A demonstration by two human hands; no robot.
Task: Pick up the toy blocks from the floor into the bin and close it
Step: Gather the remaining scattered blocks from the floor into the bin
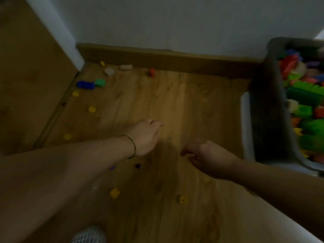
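Head view, dim and smeared.

- Bin [268, 106] stands at right against the wall, open on top and heaped with coloured blocks [305, 95]. A pale edge [246, 123] runs along its near side; can't tell if that is the lid.
- Many pieces are on the floor [175, 102]. Far left corner: blue block [85, 85] touching a green block [100, 82], two whitish ones behind, and a red block [151, 72] by the skirting. Small yellow bits trail down the left. Nearest: a yellow block [114, 192] and a yellow round piece [182, 199].
- Left hand [145, 135], cord at the wrist, is back-up over bare boards with fingers tucked under. Whether it holds anything, I can't tell.
- Right hand [201, 153] is beside it, fingers loosely curled, and no block shows in them.

Judgement: collecting is partway done and closing is a long way off. It would go best to take the two near yellow pieces first, one per hand, then sweep the corner cluster together and carry handfuls. Small rounds may roll away, so pinch them from above. Check under the forearms for hidden bits.
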